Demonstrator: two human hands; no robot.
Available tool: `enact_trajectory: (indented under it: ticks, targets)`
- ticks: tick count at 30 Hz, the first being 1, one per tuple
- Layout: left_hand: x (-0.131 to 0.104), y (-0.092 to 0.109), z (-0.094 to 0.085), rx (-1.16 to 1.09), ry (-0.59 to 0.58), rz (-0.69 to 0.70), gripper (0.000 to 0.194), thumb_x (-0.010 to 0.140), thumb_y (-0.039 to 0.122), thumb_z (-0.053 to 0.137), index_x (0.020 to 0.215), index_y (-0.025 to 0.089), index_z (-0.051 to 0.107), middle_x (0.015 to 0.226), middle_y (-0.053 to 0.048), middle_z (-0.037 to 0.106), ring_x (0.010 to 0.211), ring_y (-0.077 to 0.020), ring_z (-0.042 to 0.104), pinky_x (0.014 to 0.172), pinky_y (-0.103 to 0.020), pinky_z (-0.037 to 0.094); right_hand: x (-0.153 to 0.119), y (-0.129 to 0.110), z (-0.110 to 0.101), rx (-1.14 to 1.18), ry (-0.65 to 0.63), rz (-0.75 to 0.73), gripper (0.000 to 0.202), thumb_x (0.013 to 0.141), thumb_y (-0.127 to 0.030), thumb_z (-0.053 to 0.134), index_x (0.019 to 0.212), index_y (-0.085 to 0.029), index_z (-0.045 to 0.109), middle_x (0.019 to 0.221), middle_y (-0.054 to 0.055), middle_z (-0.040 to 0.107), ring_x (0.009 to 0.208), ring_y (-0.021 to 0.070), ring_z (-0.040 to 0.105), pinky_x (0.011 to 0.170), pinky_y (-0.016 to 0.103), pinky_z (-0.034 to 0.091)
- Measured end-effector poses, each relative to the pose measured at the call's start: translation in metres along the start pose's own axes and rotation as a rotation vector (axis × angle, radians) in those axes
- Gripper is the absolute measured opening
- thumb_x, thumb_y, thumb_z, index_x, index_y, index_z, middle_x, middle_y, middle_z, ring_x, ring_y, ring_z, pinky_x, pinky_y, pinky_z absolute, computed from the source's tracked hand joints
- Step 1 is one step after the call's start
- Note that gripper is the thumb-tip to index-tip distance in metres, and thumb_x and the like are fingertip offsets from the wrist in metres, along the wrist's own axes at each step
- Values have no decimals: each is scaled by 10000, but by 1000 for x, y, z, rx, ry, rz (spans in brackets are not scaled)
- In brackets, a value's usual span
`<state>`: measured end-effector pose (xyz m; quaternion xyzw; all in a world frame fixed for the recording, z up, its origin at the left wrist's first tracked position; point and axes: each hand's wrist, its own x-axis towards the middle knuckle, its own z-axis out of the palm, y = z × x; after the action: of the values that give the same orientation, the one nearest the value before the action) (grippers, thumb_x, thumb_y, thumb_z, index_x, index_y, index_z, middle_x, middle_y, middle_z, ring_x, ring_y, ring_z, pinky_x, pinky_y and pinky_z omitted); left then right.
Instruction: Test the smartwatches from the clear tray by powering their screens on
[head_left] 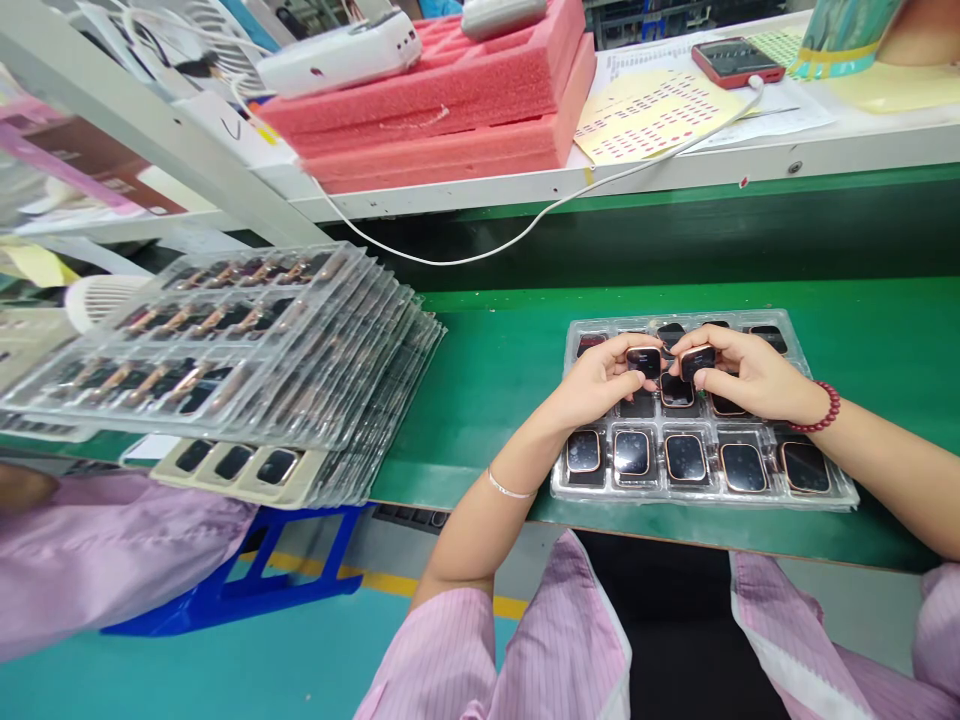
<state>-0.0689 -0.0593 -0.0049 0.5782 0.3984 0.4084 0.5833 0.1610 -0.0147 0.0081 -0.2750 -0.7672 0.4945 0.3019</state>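
My left hand (604,378) grips a smartwatch body (643,362) with a dark screen and a gold-coloured frame between thumb and fingers. A second watch body (697,362) of the same kind is pinched in my right hand (750,375), close beside the first. Both hands are above a clear plastic tray (795,345). More watch bodies lie face up in its pockets, among them one (685,457) in the front row and one (677,391) just below my fingers. My hands and forearms hide part of the back and middle rows.
Left on the green table (487,400) leans a tall stack of clear trays (330,380) holding watch bodies. A beige tray (225,462) juts out beneath. The shelf behind carries red foam blocks (450,120), a phone (737,62) and a drooping white cable (450,262). Another person's sleeve (127,550) is at far left.
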Motion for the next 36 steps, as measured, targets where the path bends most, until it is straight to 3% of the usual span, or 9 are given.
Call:
enact_trajectory:
  ticks: [4, 12, 18, 36]
  targets:
    - [0, 0, 1, 8, 9, -10, 439, 809, 209, 641, 1238, 154, 567, 1237, -138, 686, 826, -150, 723, 604, -194, 495, 1, -1, 1, 61, 11, 23, 181, 881, -271, 648, 1043, -199, 685, 944, 74, 711, 787, 209, 690, 607, 293, 611]
    - [0, 1, 1, 6, 12, -13, 426, 821, 203, 636, 1235, 135, 562, 1220, -146, 685, 815, -139, 716, 602, -195, 495, 0, 3, -1, -35, -19, -28, 287, 836, -215, 660, 1122, -206, 675, 1031, 76, 726, 871, 238, 713, 668, 316, 610]
    - [0, 0, 1, 4, 15, -9, 378, 840, 233, 639, 1206, 154, 589, 1141, -120, 710, 778, -129, 717, 589, -188, 485, -1, 6, -2, -119, 9, -28, 216, 853, -258, 664, 1059, -194, 677, 922, 68, 731, 829, 234, 704, 662, 308, 576]
    - [0, 0, 1, 14, 32, 3, 388, 840, 216, 626, 1222, 154, 597, 1172, -122, 706, 785, -134, 723, 586, -188, 486, -1, 2, -3, -115, -37, -43, 206, 855, -223, 640, 1059, -194, 660, 916, 62, 726, 828, 226, 704, 664, 303, 569]
